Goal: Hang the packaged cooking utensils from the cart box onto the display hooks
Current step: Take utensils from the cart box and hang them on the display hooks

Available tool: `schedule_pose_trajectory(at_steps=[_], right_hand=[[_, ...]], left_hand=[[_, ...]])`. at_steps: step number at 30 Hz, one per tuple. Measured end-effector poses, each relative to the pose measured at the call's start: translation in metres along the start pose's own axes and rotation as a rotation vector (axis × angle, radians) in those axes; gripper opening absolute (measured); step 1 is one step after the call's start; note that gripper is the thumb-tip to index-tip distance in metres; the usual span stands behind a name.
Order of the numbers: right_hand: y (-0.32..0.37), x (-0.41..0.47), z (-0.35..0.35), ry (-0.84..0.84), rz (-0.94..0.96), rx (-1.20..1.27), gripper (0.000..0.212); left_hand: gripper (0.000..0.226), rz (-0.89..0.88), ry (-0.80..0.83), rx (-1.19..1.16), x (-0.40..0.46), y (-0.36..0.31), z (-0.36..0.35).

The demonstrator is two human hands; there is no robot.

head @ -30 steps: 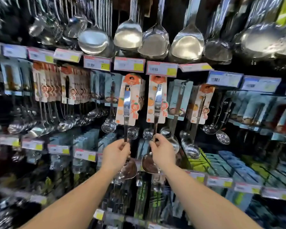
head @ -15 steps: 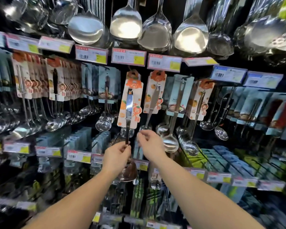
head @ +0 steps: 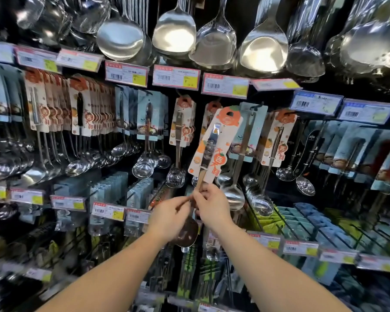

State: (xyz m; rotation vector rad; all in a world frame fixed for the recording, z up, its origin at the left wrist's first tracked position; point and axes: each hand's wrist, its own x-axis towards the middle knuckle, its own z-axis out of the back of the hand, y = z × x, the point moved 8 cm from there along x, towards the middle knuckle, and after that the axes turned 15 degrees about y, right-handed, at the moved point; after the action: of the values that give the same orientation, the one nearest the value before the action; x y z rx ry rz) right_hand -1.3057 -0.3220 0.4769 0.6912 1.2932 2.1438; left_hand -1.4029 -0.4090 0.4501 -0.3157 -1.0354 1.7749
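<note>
A packaged utensil on an orange-and-white card is held in front of the display and leans to the right, its dark scoop hanging below my hands. My right hand grips its handle just under the card. Beside it, my left hand pinches the same handle from the left. Matching packaged utensils hang on display hooks right behind: one to the left of the held card, another partly hidden by it. The cart box is out of view.
Steel ladles and turners hang in a row above the price tags. More carded utensils fill the hooks on the left, blue-carded ones on the right. Lower hooks with packs jut out below my hands.
The utensil in my left hand has tipped from upright to leaning right. My right hand left the hung utensil and closed on this handle beside my left hand.
</note>
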Motion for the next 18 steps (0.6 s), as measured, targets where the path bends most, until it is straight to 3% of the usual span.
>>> schedule_pose_trajectory(at_steps=[8, 12, 18], right_hand=[[0.018, -0.006, 0.016, 0.137, 0.042, 0.038, 0.01], [0.019, -0.001, 0.012, 0.215, -0.009, 0.0, 0.02], [0.025, 0.007, 0.026, 0.182, 0.023, -0.014, 0.03]], left_hand=[[0.032, 0.074, -0.188, 0.196, 0.017, -0.005, 0.03], [0.037, 0.048, -0.193, 0.277, 0.028, -0.016, 0.035], [0.036, 0.056, -0.177, 0.293, 0.03, -0.011, 0.034]])
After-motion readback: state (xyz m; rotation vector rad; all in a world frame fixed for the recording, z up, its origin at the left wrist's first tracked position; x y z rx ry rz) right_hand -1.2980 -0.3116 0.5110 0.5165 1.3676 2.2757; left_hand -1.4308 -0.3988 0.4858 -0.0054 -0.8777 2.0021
